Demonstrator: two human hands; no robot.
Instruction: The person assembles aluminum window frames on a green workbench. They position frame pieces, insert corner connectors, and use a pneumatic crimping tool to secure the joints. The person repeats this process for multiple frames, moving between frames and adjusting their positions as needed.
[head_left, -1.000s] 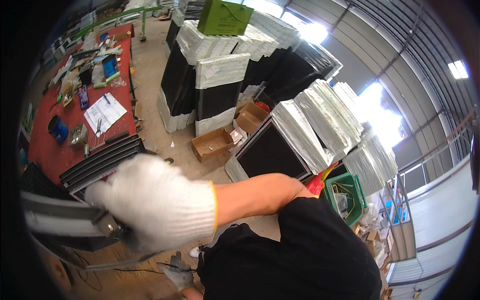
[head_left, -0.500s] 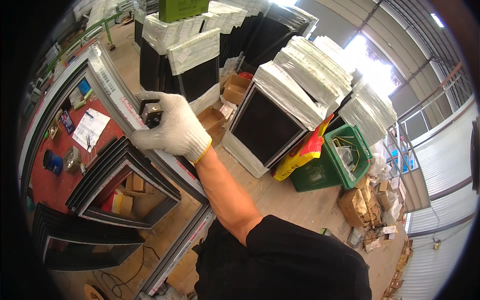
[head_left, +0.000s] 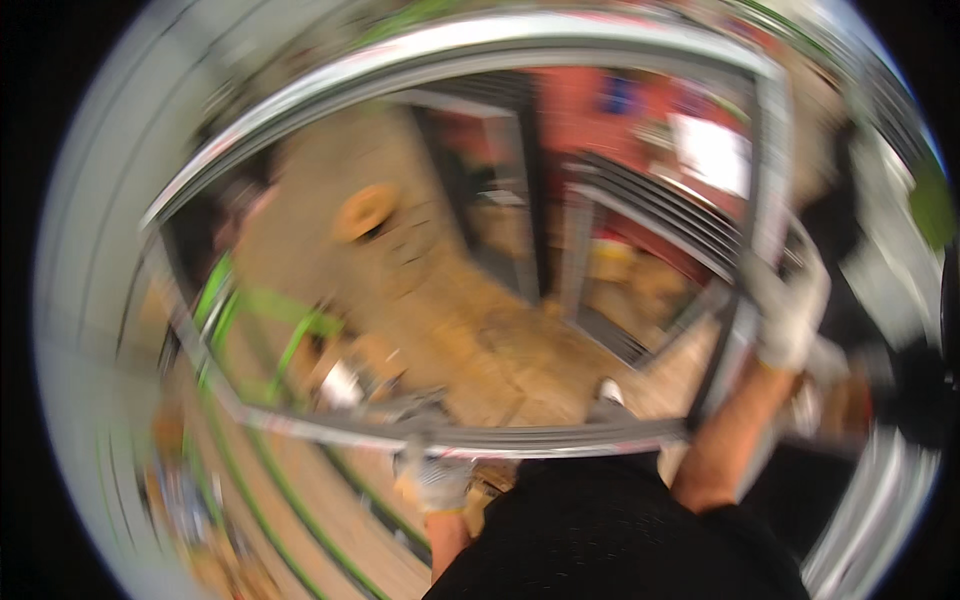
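Observation:
A large grey rectangular window frame (head_left: 560, 438) stretches across the view in front of me, with red-marked film along its bars. My left hand (head_left: 440, 485), in a white glove, is closed around its near bar. On the right-hand bar, my gloved right hand (head_left: 795, 305) has its fingers wrapped over the profile. A small dark block shows by the right fingers, too blurred to identify. Motion smears the whole picture, and the left fingertips are partly hidden by the bar.
Beyond the frame are a red table (head_left: 570, 115) with a white sheet (head_left: 710, 152), and several stacked dark frames (head_left: 655, 200). An orange-brown ring (head_left: 367, 211) lies on the floor. Green metal racking (head_left: 290, 365) stands at the left, and a pale wall (head_left: 90, 260) rises behind it.
My view has swung left, so the whole window frame now shows. My left hand has come clearly into view on the near bar. My right hand stays on the frame, now at the picture's right.

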